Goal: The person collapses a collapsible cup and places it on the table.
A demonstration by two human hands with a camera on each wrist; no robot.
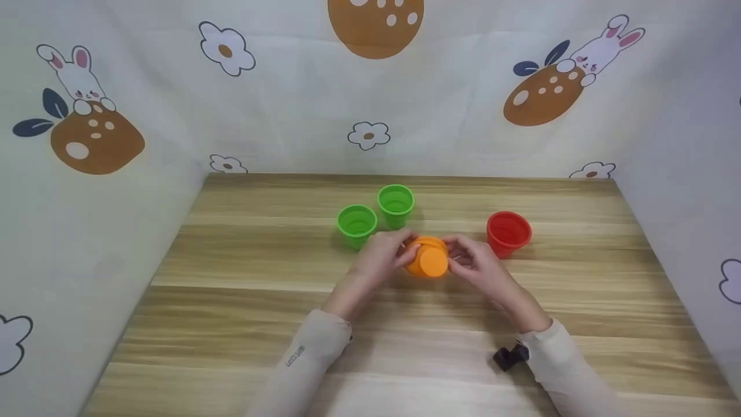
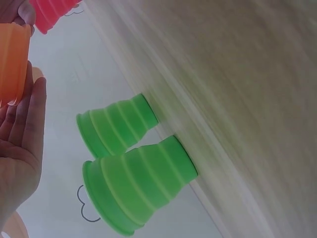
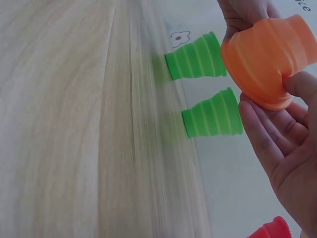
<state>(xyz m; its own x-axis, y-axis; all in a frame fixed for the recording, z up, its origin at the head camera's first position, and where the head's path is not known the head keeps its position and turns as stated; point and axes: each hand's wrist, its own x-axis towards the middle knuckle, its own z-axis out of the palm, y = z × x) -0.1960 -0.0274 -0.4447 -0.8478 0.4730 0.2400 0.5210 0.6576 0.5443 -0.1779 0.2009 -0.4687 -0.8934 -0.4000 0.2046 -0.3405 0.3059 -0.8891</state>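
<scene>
An orange ribbed collapsible cup (image 1: pixel 433 262) is held between both hands above the table, its base facing the head camera. My left hand (image 1: pixel 383 253) grips its left side, thumb on the near wall. On the other side my right hand (image 1: pixel 476 263) pinches the rim. In the right wrist view the orange cup (image 3: pixel 267 59) has its wall dented under the right thumb. Two green ribbed cups (image 1: pixel 357 223) (image 1: pixel 396 202) stand upright just beyond the left hand. A red cup (image 1: pixel 508 233) stands upright beyond the right hand.
The wooden table (image 1: pixel 231 324) runs back to a white patterned curtain (image 1: pixel 289 98), which also lines both sides. A small black object (image 1: pixel 510 357) sits by the right sleeve, low above the table.
</scene>
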